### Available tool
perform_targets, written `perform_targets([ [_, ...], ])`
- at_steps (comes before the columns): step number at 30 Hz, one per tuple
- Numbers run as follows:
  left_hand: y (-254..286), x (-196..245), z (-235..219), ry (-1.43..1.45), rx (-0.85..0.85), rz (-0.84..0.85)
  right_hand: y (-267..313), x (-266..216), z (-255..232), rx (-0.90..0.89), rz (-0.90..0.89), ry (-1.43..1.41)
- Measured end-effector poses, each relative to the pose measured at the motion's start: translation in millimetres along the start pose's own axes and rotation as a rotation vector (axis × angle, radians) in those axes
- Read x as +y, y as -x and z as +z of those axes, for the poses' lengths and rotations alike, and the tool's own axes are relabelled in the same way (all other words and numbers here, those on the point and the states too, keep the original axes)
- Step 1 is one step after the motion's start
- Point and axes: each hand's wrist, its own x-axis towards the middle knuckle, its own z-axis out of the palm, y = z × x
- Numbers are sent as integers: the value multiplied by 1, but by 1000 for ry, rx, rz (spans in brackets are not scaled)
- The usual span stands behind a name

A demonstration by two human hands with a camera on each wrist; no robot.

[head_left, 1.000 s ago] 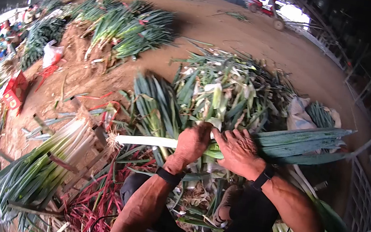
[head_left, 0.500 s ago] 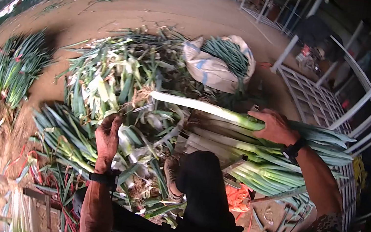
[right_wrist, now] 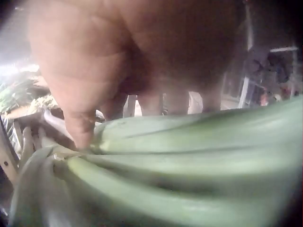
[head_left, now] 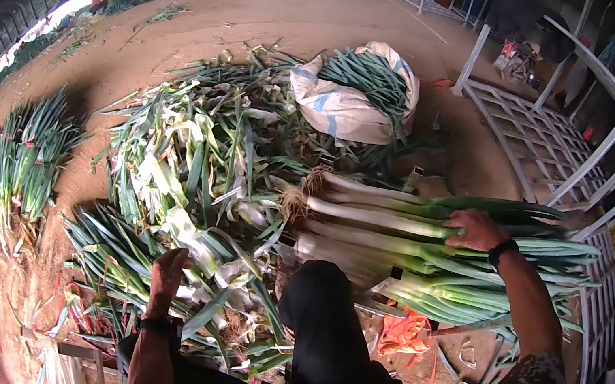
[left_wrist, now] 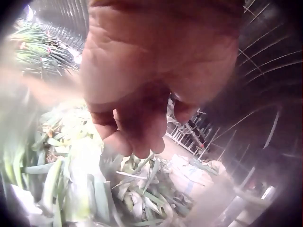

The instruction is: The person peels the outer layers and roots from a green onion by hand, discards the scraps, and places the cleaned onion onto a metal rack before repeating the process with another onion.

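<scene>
My right hand (head_left: 475, 231) is over the green part of a large green onion (head_left: 377, 218), which lies along the top of a row of green onions (head_left: 422, 286) in a low frame. In the right wrist view the thumb is on the near side of a green stalk (right_wrist: 199, 130), the other fingers on its far side. Roots of the onions point left, their leaves right. My left hand (head_left: 168, 270), holding nothing, hangs with loosely curled fingers (left_wrist: 142, 142) above the heap of stripped leaves (head_left: 192, 147).
Behind the row stands a white sack (head_left: 347, 108) of green onions. Unpeeled onions (head_left: 109, 243) lie near the left hand, tied bundles (head_left: 23, 146) farther left. A metal grid rack (head_left: 530, 141) stands at right. An orange bag (head_left: 404, 332) lies beside my knee.
Both hands were together on one green onion; the left let go and moved left. The right carried the onion rightward and laid it on the row. The head view turned right.
</scene>
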Motion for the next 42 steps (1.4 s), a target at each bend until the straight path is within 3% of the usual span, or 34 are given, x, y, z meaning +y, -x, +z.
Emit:
perform_targets([
  [3,1,-12,-7,23,30,-152,-4,7,13,10,82,-183],
  [7,7,-30,-6,7,-65,-199,-3,24,19,-30,106,-301],
  [11,7,-34,-5,-46,-130,-276,11,26,13,-44,59,-184],
  [15,7,-29,-1,-34,-140,-276,-3,15,26,-34,103,-279],
  [19,3,-29,11,45,-174,-246,-25,0,41,-35,85,-183],
  [20,1,-36,14,112,-187,-230,-32,25,65,-16,-56,-173],
  [23,8,-18,20,109,-204,-225,-26,7,50,4,-3,-83],
  [27,15,-8,10,176,-220,-176,-57,-46,-4,-240,174,6],
  [28,17,-5,7,225,-227,-164,-69,-52,10,72,114,-216],
  [29,19,-2,3,275,-231,-152,-92,-59,22,261,-77,-246],
  [30,22,0,0,322,-234,-140,-112,-87,15,201,41,-264],
  [31,25,-1,-2,377,-219,-130,-132,-108,15,177,-30,-323],
  [33,33,13,-10,362,-202,-93,-165,-154,31,470,-258,-365],
  [35,39,24,-16,247,-169,-89,-196,-196,36,401,-202,-360],
  [38,42,14,-23,212,-152,-43,-231,-241,53,571,-166,-332],
  [41,48,19,-31,219,-167,-63,-269,-232,87,442,-247,-380],
  [42,50,24,-34,222,-164,-62,-267,-233,89,516,-249,-419],
])
